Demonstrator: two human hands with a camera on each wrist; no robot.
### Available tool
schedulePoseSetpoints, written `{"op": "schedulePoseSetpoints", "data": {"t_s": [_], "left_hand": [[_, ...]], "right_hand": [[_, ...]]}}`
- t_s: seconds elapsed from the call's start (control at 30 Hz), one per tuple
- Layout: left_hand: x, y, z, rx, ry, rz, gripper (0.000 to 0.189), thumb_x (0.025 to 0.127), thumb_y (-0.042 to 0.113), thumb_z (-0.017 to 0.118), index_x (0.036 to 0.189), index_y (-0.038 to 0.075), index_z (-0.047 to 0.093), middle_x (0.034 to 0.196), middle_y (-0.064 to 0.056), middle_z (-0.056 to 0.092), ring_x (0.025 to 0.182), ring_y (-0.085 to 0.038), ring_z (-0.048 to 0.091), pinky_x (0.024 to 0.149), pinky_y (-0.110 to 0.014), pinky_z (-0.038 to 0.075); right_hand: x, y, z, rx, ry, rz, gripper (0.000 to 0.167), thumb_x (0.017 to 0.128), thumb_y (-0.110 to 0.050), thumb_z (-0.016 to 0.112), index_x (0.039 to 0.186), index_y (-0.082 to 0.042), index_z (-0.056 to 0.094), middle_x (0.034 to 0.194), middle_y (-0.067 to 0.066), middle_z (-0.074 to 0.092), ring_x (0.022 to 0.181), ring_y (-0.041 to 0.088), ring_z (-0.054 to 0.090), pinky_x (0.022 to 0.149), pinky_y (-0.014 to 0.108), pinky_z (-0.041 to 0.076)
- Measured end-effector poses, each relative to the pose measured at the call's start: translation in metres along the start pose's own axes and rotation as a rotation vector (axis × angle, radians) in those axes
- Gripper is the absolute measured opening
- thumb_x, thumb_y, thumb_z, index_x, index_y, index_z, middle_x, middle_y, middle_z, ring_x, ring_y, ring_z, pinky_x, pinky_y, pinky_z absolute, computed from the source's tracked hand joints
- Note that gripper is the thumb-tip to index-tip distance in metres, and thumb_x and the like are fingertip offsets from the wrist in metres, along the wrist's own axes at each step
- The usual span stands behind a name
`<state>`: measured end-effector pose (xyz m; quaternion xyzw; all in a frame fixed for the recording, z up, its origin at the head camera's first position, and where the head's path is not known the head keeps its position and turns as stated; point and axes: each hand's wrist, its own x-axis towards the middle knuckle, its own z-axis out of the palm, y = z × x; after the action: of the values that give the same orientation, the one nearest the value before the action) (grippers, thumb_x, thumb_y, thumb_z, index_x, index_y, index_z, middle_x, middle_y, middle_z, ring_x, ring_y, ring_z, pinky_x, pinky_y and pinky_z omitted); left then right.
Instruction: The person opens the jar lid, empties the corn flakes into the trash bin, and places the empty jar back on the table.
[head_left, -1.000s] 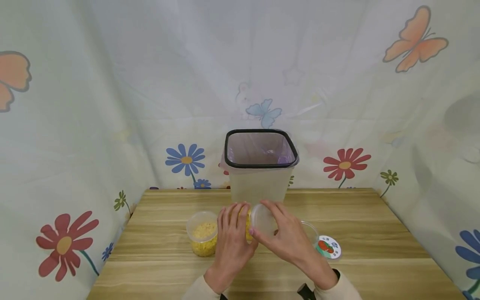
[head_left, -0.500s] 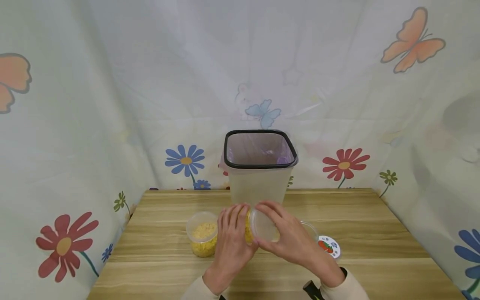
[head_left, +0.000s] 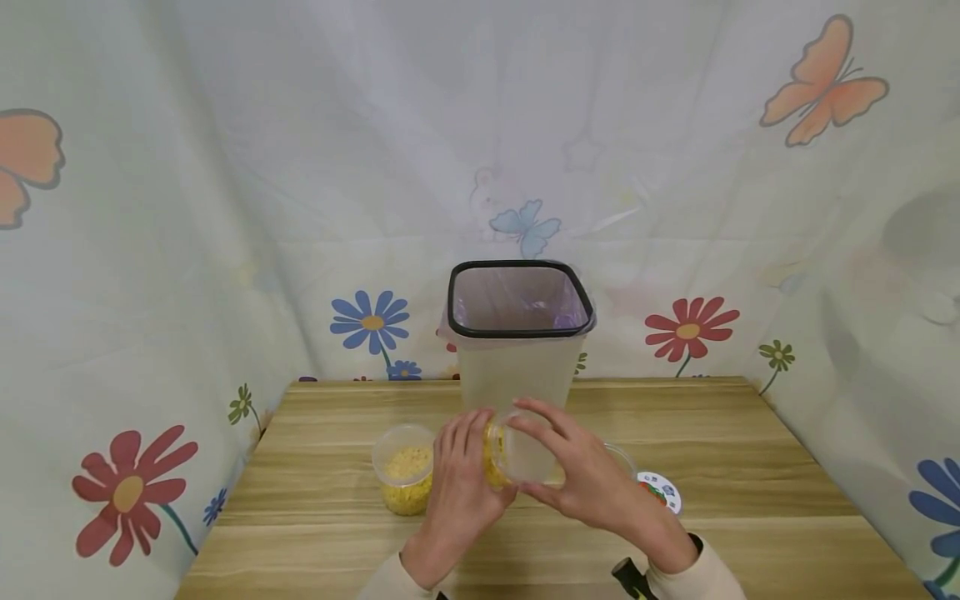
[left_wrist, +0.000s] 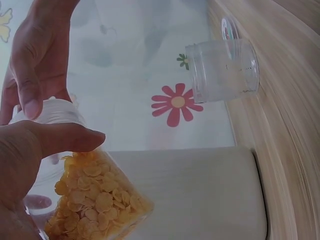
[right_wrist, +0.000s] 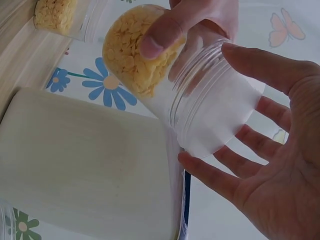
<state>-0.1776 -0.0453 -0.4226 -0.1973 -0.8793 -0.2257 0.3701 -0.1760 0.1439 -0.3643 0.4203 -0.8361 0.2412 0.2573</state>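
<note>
My left hand grips a clear plastic jar of yellow cereal flakes, its thumb and fingers round the body. The jar is tipped onto its side above the table, its ridged neck towards the right. At that end my right hand curves its thumb and fingers around the pale, cloudy end piece, fingertips at its edge. Whether that piece is a lid cannot be made out. A second clear jar of flakes stands uncovered just left of my left hand.
Behind the hands stands a pale waste bin with a black rim and purple liner. An empty clear jar and a round lid with a printed picture are on the wooden table at right.
My right hand has shifted slightly right and down, and its fingers are spread wider at the jar's end. More of the pale end piece shows. My left hand keeps its grip.
</note>
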Motion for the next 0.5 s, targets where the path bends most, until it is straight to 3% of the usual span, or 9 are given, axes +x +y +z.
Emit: {"op": "schedulePoseSetpoints", "data": {"t_s": [0.3, 0.5], "left_hand": [[0.0008, -0.0055, -0.0026, -0.017, 0.026, -0.029, 0.100, 0.045, 0.028, 0.097, 0.132, 0.008, 0.051, 0.126, -0.006, 0.058, 0.116, -0.026, 0.053, 0.101, -0.044, 0.044], [-0.0009, -0.0100, -0.0044, -0.037, 0.022, -0.063, 0.102, 0.045, 0.028, 0.097, 0.133, 0.008, 0.050, 0.129, -0.007, 0.057, 0.118, -0.026, 0.052, 0.102, -0.044, 0.043]], "right_hand": [[-0.0031, 0.0025, -0.0061, -0.007, 0.003, 0.059, 0.084, 0.066, -0.023, 0.091, 0.140, -0.021, 0.050, 0.148, 0.005, 0.045, 0.127, 0.027, 0.054, 0.091, 0.045, 0.056], [-0.0067, 0.0049, -0.0065, -0.012, 0.018, 0.065, 0.082, 0.066, -0.023, 0.091, 0.138, -0.017, 0.052, 0.147, 0.005, 0.047, 0.126, 0.027, 0.055, 0.090, 0.045, 0.056]]}}
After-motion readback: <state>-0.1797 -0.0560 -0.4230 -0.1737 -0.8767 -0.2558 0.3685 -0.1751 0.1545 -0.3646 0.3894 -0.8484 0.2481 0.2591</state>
